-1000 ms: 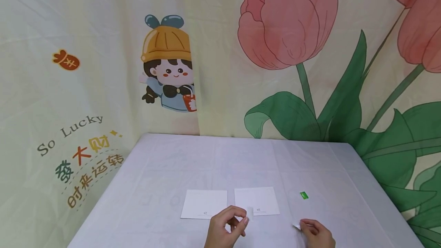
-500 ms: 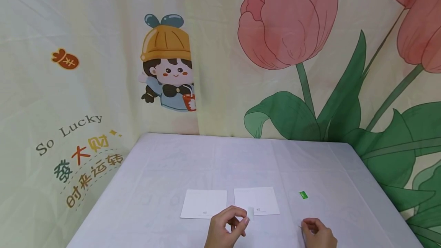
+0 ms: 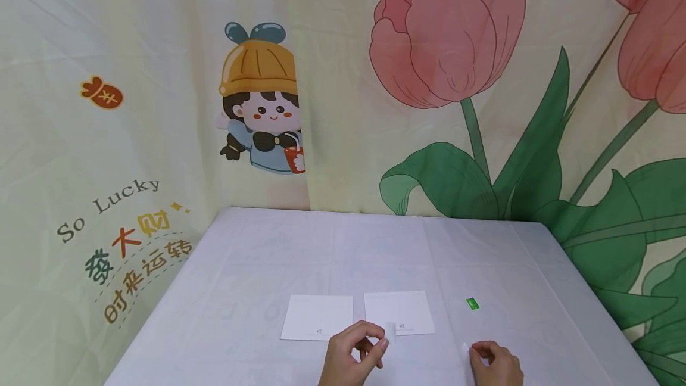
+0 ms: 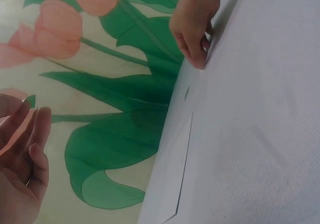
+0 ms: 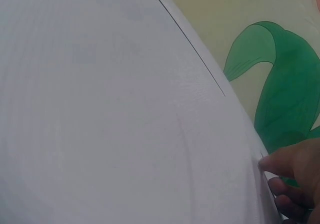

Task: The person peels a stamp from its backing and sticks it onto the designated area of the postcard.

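My left hand (image 3: 352, 351) is above the table in front of the cards, thumb and forefinger pinching a small translucent piece (image 3: 390, 332) like film or a sticker. That same hand (image 4: 25, 154) shows at the left of its own wrist view. To the right, my right hand (image 3: 495, 363) is low at the tabletop with thumb and forefinger together on a thin pale sliver (image 3: 465, 348), mostly hidden. Two white cards with small print, the left card (image 3: 313, 314) and the right card (image 3: 401, 308), lie side by side beyond my left hand.
A small green rectangle (image 3: 472, 304) lies on the table right of the cards. White cloth covers the table (image 3: 257, 255). A printed curtain (image 3: 343, 76) with tulips and a cartoon figure hangs behind its far edge.
My right hand has shifted slightly to the right, and the white piece at its fingertips now shows only as a faint sliver. The left hand has stayed almost still with its piece.
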The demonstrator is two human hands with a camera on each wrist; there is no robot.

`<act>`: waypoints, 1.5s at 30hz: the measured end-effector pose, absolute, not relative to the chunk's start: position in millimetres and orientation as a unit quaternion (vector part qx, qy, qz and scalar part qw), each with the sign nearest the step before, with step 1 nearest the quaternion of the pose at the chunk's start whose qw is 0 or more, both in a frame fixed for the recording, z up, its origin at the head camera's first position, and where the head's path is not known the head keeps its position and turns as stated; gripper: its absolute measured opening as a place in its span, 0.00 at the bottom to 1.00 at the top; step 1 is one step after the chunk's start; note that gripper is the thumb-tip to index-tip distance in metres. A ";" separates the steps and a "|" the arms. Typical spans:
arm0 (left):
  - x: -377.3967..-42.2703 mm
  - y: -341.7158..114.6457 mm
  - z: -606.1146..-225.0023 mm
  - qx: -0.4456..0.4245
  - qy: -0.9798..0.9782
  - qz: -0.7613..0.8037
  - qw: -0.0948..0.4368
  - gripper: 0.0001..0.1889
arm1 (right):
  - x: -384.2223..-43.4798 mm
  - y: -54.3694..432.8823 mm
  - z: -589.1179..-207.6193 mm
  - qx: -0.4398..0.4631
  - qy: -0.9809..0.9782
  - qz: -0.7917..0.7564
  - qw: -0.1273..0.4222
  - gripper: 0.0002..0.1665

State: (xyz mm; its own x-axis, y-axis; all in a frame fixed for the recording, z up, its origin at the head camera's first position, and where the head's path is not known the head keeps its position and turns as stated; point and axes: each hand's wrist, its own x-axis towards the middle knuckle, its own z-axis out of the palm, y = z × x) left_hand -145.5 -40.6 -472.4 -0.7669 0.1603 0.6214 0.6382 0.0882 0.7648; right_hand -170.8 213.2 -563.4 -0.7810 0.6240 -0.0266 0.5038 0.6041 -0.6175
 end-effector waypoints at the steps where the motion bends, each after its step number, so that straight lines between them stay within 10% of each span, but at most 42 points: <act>1: -143.9 -40.8 -468.3 -0.281 -0.712 -0.613 0.195 0.05 | -171.9 213.3 -564.9 -0.321 -0.890 0.311 0.094 0.06; 32: -131.6 -44.2 -444.1 -0.269 -0.726 -0.613 0.160 0.03 | -177.3 199.8 -568.7 -0.268 -0.863 0.393 0.173 0.04; 39: -131.6 -43.6 -445.1 -0.283 -0.721 -0.611 0.165 0.04 | -191.5 187.6 -587.6 -0.137 -0.862 0.431 0.230 0.05; 45: -130.6 -43.7 -443.7 -0.253 -0.731 -0.621 0.125 0.02 | -162.3 153.0 -516.6 0.002 -0.825 0.528 0.201 0.08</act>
